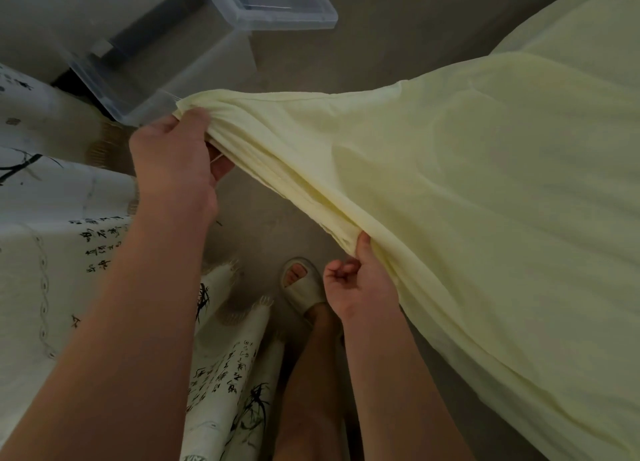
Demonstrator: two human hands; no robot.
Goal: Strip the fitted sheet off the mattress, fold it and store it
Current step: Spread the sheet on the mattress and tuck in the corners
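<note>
Sheet [450, 190] between left grip [173, 156], right grip [360, 287]

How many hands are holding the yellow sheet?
2. The left hand grips the sheet by a bunched corner near the clear bin; the right hand pinches its edge lower, beside the slipper.

A bare grey concrete floor [398, 45] carries a clear plastic storage box [166, 66], with a clear lid [291, 9] lying just beside it on the far side. Nearer, a foot in a pale slipper [301, 289] stands on the floor, near the fringed hem of a white cloth [52, 253] printed with black calligraphy.
</note>
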